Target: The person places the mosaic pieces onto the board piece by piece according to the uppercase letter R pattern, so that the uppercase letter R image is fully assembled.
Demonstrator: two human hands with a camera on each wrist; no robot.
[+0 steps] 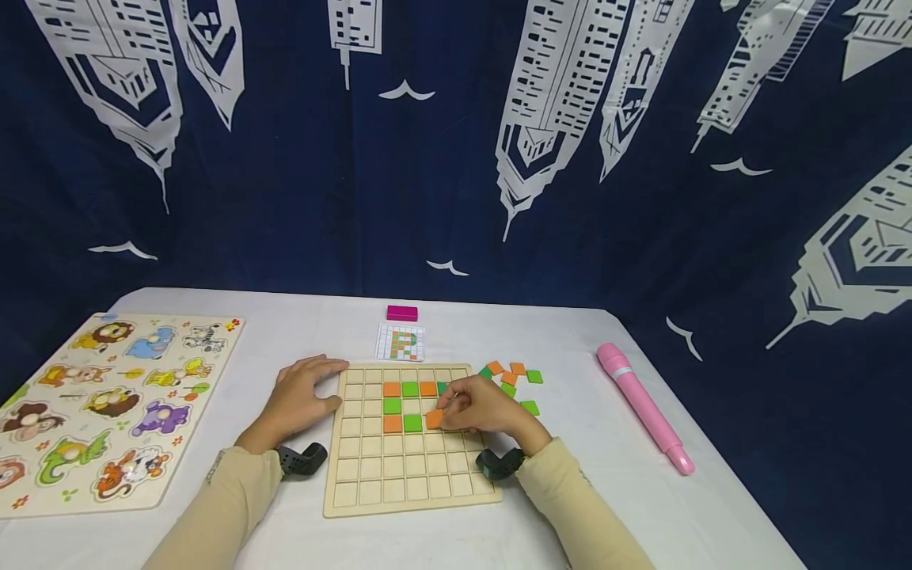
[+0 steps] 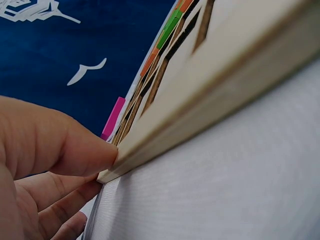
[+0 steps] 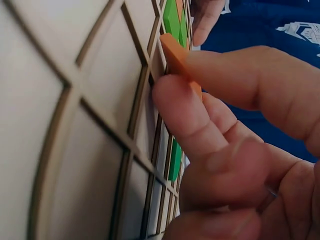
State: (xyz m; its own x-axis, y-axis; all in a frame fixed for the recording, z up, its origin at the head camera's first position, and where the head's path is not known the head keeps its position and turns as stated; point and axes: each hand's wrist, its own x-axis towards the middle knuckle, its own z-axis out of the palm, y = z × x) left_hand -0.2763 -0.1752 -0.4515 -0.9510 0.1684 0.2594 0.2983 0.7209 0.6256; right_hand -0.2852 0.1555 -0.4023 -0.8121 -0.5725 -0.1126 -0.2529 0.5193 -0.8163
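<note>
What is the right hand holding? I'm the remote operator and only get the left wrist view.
Observer: The right hand pinches an orange tile over the grid board.
Operator: Any loose tiles about?
Observer: Yes, orange and green ones lie to the right of the board.
Operator: I can see the magenta block; what's in front of it?
Observer: A card printed with a pattern of colored squares, lying between the block and the board.

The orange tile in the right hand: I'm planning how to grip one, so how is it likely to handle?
The orange tile is probably stiff, its edge looking straight while the right hand pinches it. It is likely light, being small and thin. Its flat shape should keep it from rolling.
</note>
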